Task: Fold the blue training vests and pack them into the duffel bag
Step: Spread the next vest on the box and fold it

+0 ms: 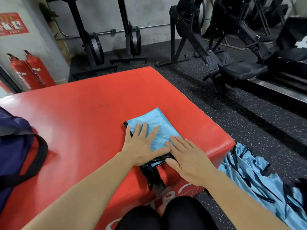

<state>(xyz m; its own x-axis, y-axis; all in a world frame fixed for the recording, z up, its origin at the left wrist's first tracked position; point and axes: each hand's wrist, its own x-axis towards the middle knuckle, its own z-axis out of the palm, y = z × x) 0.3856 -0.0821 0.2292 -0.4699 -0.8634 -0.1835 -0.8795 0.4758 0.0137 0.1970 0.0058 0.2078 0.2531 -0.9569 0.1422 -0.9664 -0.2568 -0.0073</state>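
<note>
A folded light-blue training vest [154, 123] with black trim lies on the red padded box [83, 117], near its right front corner. Black straps of the vest hang over the box's front edge. My left hand [141, 145] lies flat with straight fingers on the vest's left part. My right hand [187, 156] presses flat on its near right edge. A navy duffel bag [15, 146] with a black strap sits at the box's left edge, partly out of frame. A pile of unfolded blue vests [259, 178] lies on the floor to the right.
Black gym machines [216, 52] stand on the speckled rubber floor behind and to the right of the box. Two red fire extinguishers [28, 70] lean at the left wall. My knees in black trousers are against the box's front.
</note>
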